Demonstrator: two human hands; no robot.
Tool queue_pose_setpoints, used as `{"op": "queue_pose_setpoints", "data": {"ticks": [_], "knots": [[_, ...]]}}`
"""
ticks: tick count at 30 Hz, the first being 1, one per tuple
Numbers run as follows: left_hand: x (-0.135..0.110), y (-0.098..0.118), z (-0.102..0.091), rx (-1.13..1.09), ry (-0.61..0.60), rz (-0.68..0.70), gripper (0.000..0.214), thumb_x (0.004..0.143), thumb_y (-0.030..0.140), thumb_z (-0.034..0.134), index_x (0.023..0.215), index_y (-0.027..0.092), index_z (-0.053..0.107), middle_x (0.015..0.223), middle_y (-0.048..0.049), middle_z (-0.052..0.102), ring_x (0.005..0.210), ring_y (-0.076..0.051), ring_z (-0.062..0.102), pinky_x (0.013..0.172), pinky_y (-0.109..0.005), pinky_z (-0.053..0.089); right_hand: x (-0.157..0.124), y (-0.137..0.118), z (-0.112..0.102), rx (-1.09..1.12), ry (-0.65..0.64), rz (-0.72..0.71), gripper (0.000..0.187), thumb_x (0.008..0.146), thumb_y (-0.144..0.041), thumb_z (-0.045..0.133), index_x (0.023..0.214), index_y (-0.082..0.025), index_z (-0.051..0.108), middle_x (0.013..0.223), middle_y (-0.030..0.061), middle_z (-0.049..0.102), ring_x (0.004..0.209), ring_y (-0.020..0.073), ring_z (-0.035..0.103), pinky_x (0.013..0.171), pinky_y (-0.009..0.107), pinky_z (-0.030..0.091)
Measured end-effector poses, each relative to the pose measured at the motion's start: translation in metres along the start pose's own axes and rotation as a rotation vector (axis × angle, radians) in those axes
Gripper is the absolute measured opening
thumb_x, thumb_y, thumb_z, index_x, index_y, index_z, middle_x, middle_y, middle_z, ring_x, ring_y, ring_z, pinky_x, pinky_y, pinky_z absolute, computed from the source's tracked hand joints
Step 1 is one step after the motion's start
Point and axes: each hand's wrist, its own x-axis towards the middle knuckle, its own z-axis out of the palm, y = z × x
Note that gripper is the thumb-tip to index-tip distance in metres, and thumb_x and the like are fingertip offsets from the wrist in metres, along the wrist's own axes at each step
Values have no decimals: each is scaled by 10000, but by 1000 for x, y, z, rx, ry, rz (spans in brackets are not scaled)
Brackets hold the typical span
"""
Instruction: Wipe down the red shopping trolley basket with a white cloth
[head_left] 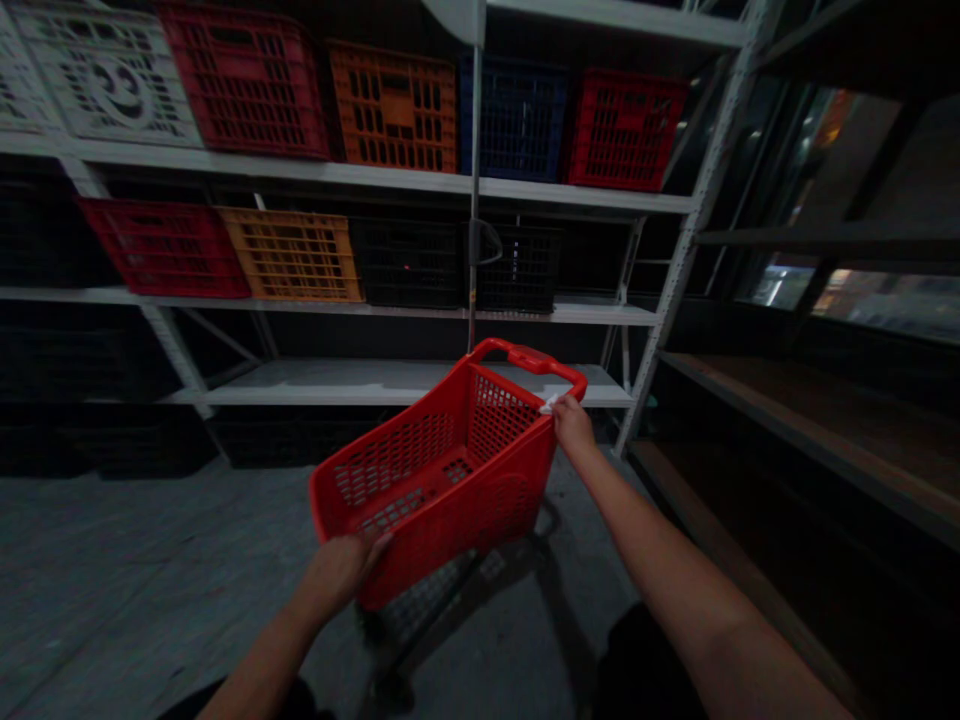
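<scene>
A red plastic shopping cart with perforated walls stands on the floor in front of me, its basket showing nothing inside. My left hand grips the cart's low end near the corner, thumb along the outer wall and fingers partly hidden. At the raised end, my right hand pinches a small crumpled white cloth or tissue against the top rim. Just beyond that hand curves the cart's red handle.
White metal shelving spans the back, carrying several crates, among them an orange crate, a yellow crate and a black crate. Dark shelves line the right side. A thin upright pole rises behind the cart.
</scene>
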Motion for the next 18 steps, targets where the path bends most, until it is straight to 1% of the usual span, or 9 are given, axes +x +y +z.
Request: {"op": "queue_pose_setpoints", "data": {"ticks": [3, 5, 6, 8, 10, 12, 14, 16, 18], "knots": [[-2, -13, -5, -50, -8, -3, 589, 853, 502, 105, 804, 177, 594, 766, -85, 662, 756, -184, 615, 705, -278, 417, 10, 7, -8, -19, 47, 30, 230, 775, -135, 420, 793, -136, 650, 896, 83, 593, 776, 168, 520, 721, 243, 376], [-1, -13, -10, -50, 6, -45, 612, 845, 525, 105, 781, 174, 602, 776, -97, 662, 775, -202, 616, 714, -296, 419, 4, 0, -4, -16, 44, 15, 211, 771, -141, 436, 765, -144, 647, 866, 72, 593, 748, 162, 518, 706, 236, 378], [1, -10, -13, -53, 25, -63, 612, 844, 527, 107, 807, 172, 604, 800, -102, 663, 795, -207, 616, 720, -301, 420, -2, -7, 0, -14, 36, 2, 204, 770, -144, 444, 755, -151, 647, 853, 65, 593, 734, 158, 518, 699, 232, 381], [9, 8, -20, -78, 86, -75, 577, 851, 514, 119, 931, 180, 583, 872, -99, 665, 846, -203, 614, 737, -298, 420, -17, -24, 10, 5, 12, -28, 199, 773, -143, 448, 751, -163, 644, 831, 54, 593, 713, 153, 520, 688, 226, 385], [23, 37, -26, -98, 160, -46, 529, 860, 493, 133, 1039, 197, 533, 911, -83, 663, 869, -182, 612, 745, -278, 421, -32, -45, 23, 42, -23, -54, 202, 779, -127, 441, 756, -173, 636, 811, 45, 592, 704, 148, 521, 675, 219, 387], [42, 70, -30, -61, 211, -65, 528, 863, 489, 116, 1020, 201, 530, 893, -79, 665, 829, -175, 621, 712, -271, 430, -46, -67, 39, 77, -70, -82, 203, 786, -115, 434, 750, -182, 622, 788, 32, 587, 693, 140, 517, 657, 210, 386], [60, 97, -32, -45, 234, -76, 554, 858, 507, 94, 1034, 202, 522, 884, -87, 665, 817, -186, 624, 696, -284, 438, -58, -86, 55, 88, -109, -126, 204, 800, -123, 426, 740, -192, 609, 773, 16, 580, 681, 131, 506, 648, 202, 383], [74, 111, -31, -29, 241, -100, 597, 850, 521, 79, 1000, 180, 546, 842, -113, 667, 788, -209, 629, 675, -309, 445, -65, -97, 65, 89, -130, -173, 209, 810, -131, 419, 746, -201, 605, 790, 7, 576, 687, 127, 499, 658, 200, 382], [80, 111, -29, -13, 242, -121, 625, 851, 514, 72, 938, 155, 576, 814, -138, 665, 773, -228, 631, 667, -328, 449, -65, -98, 64, 80, -136, -192, 221, 804, -120, 417, 745, -204, 612, 806, 8, 575, 694, 130, 498, 674, 206, 385]]}}
